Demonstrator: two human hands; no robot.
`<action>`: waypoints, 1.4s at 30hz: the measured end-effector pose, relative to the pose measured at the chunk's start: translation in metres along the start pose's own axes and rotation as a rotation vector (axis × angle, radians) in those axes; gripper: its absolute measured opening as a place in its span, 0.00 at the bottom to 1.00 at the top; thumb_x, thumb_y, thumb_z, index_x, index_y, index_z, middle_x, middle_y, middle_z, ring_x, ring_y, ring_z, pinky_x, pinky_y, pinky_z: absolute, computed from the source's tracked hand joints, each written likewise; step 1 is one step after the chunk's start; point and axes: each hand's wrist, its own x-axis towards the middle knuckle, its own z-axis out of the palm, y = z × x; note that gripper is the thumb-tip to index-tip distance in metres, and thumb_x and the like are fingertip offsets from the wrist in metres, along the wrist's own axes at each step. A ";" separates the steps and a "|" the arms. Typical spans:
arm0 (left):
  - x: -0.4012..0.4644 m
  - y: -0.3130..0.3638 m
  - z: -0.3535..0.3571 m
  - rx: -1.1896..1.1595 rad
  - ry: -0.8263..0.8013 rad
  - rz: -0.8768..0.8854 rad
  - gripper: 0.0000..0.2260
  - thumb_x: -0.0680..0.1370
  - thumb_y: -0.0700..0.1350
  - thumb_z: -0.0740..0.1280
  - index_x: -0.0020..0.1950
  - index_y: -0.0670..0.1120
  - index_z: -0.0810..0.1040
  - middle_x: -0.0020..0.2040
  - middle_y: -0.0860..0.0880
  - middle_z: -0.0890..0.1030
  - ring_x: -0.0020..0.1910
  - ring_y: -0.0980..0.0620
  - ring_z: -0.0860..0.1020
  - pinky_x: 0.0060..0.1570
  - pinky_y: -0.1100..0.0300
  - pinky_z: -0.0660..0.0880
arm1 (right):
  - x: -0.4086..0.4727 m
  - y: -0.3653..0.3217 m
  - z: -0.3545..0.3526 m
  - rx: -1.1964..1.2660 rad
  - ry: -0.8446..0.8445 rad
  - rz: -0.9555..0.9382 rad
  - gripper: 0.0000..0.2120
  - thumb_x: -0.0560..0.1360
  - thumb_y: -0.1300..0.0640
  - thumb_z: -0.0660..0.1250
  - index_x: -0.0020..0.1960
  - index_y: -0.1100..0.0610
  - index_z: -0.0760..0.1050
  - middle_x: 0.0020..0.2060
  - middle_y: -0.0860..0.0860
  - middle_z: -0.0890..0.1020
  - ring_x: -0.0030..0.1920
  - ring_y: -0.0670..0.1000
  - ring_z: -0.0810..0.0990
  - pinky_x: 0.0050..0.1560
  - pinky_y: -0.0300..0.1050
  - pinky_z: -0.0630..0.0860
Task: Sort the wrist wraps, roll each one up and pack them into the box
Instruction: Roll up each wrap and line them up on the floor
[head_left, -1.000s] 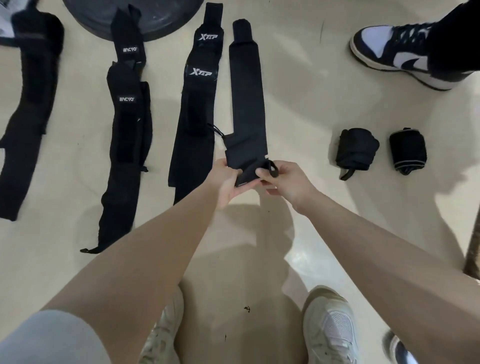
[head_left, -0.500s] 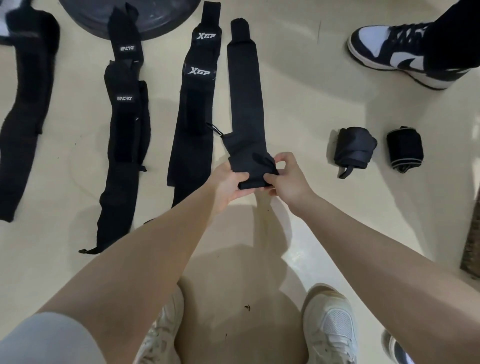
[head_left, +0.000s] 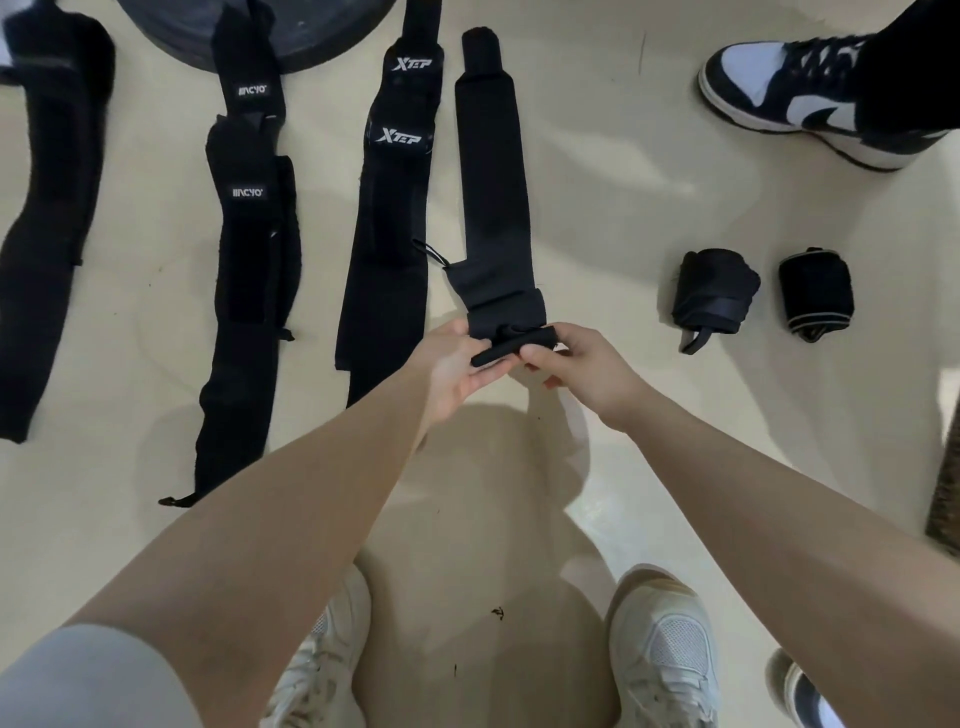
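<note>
A plain black wrist wrap (head_left: 492, 171) lies lengthwise on the cream floor, its near end folded into a small roll. My left hand (head_left: 457, 361) and my right hand (head_left: 582, 364) both pinch that rolled end from either side. Left of it lie flat an Xtep-labelled wrap (head_left: 387, 228), a wrap with white labels (head_left: 249, 270) and another black wrap (head_left: 47, 208). Two finished rolls (head_left: 714, 296) (head_left: 815, 293) sit on the floor to the right. No box is in view.
A dark round weight plate (head_left: 291, 31) lies at the top under the wraps' far ends. Another person's dark-and-white sneaker (head_left: 810, 98) stands at top right. My own white shoes (head_left: 665, 654) are at the bottom, and a brown mat edge (head_left: 948, 488) at right.
The near end of the plain wrap has been folded over and rolled a bit further up, with both hands shifting their pinch along it.
</note>
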 end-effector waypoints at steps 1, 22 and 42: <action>0.000 0.000 0.001 -0.009 0.006 -0.011 0.15 0.81 0.31 0.56 0.65 0.37 0.72 0.54 0.40 0.81 0.41 0.48 0.85 0.39 0.62 0.80 | 0.001 0.000 0.000 -0.002 0.028 0.004 0.11 0.77 0.58 0.65 0.54 0.65 0.77 0.41 0.52 0.79 0.39 0.47 0.77 0.40 0.37 0.73; 0.000 0.007 0.006 0.087 0.094 -0.018 0.12 0.81 0.33 0.55 0.51 0.46 0.75 0.41 0.47 0.80 0.31 0.54 0.79 0.35 0.64 0.75 | 0.002 -0.009 0.009 -0.098 0.013 -0.163 0.16 0.75 0.63 0.68 0.61 0.57 0.72 0.46 0.49 0.76 0.38 0.46 0.76 0.44 0.34 0.74; 0.007 -0.004 0.008 0.138 0.156 -0.061 0.07 0.79 0.32 0.60 0.51 0.43 0.73 0.58 0.41 0.77 0.50 0.46 0.78 0.45 0.54 0.77 | 0.006 -0.010 0.006 0.108 0.118 0.130 0.04 0.78 0.63 0.64 0.44 0.58 0.72 0.36 0.53 0.75 0.26 0.48 0.73 0.29 0.37 0.72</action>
